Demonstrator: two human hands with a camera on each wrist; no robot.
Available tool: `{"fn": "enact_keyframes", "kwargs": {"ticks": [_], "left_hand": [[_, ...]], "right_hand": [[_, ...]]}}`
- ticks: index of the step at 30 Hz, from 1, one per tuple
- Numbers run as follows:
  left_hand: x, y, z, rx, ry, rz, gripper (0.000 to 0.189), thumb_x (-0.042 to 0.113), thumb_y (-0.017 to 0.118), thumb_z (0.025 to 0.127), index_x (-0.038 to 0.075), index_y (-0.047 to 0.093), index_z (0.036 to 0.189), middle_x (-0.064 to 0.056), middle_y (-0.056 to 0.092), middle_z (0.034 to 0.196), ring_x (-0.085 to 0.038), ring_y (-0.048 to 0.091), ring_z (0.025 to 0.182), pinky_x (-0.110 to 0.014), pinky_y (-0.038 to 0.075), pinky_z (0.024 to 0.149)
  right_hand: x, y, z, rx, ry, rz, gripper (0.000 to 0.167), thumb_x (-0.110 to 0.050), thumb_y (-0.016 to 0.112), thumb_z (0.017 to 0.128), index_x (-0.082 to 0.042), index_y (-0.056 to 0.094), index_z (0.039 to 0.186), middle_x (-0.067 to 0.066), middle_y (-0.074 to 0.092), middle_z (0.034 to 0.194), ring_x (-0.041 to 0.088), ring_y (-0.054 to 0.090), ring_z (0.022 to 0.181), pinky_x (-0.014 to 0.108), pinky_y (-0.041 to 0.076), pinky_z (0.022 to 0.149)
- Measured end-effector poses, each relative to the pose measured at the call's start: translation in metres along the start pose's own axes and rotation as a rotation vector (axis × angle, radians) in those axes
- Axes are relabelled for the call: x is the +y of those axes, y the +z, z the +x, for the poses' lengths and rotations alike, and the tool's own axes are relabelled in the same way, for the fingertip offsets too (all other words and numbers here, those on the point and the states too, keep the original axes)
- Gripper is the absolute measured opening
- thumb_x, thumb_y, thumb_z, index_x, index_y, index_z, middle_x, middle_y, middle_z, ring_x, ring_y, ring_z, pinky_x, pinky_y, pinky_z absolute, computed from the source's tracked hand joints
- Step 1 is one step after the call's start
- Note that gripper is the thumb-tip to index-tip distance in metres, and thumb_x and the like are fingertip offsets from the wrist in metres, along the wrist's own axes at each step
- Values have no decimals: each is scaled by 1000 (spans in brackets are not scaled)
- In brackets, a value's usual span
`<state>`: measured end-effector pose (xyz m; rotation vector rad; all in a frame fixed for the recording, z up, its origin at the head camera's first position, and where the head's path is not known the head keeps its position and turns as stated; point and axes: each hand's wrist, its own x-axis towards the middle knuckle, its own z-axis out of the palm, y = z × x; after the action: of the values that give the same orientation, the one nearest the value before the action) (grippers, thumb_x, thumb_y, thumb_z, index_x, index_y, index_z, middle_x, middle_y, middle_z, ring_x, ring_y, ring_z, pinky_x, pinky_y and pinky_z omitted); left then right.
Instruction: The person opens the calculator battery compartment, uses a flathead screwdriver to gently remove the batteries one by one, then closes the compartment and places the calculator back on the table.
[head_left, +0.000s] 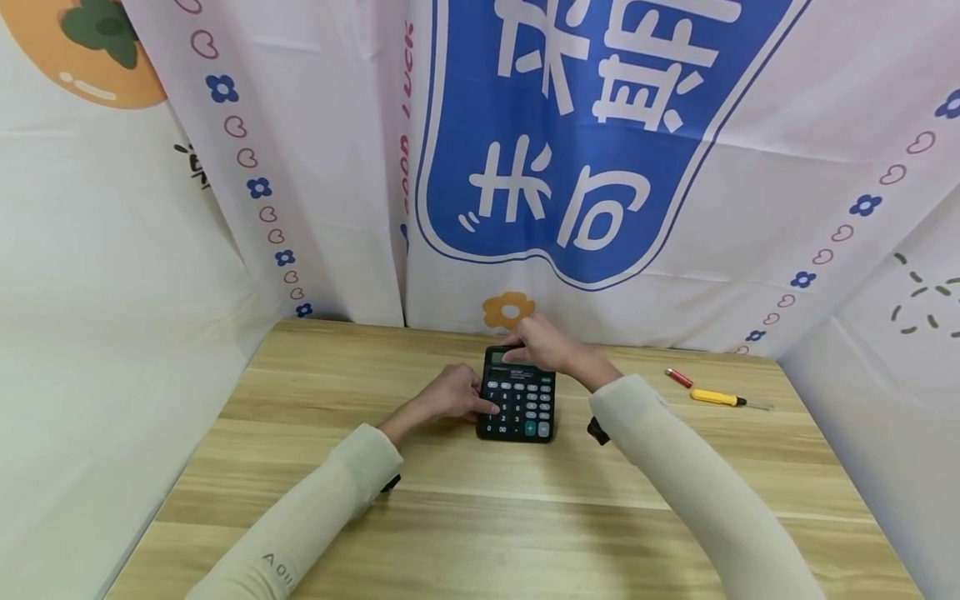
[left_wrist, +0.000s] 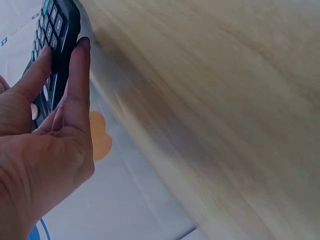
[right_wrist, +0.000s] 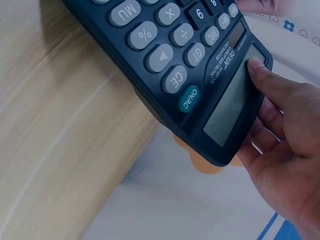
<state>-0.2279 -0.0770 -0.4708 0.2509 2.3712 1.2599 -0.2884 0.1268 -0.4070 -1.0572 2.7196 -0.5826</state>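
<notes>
A black desk calculator with grey keys and a green plus key is held between both hands, face toward the head camera. My left hand grips its left edge, thumb on the lower number keys and fingers behind, as the left wrist view shows. At the top end my right hand pinches the calculator, the thumb lying on the display and the other fingers behind. In the right wrist view the display looks blank. Its back is hidden.
A red battery-like cylinder and a yellow-handled screwdriver lie on the right of the wooden table. Printed cloth hangs along the table's back edge, and pale walls stand at both sides.
</notes>
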Motion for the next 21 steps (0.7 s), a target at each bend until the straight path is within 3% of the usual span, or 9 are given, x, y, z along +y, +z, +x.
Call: {"fn": "enact_keyframes", "kwargs": {"ticks": [13, 21], "left_hand": [[0, 1, 4, 25, -19, 125, 20, 17, 91, 86, 3, 78, 80, -3, 75, 73, -20, 76, 64, -31, 63, 61], [-2, 2, 4, 18, -42, 130, 22, 17, 90, 87, 4, 76, 77, -4, 75, 70, -20, 76, 62, -30, 62, 58]], "right_hand": [[14, 17, 4, 58, 21, 3, 20, -18, 83, 94, -7, 84, 111, 7, 81, 110, 24, 76, 107, 40, 61, 92], [17, 25, 7, 61, 58, 31, 19, -19, 82, 95, -8, 85, 110, 7, 81, 111, 26, 75, 109, 41, 61, 92]]}}
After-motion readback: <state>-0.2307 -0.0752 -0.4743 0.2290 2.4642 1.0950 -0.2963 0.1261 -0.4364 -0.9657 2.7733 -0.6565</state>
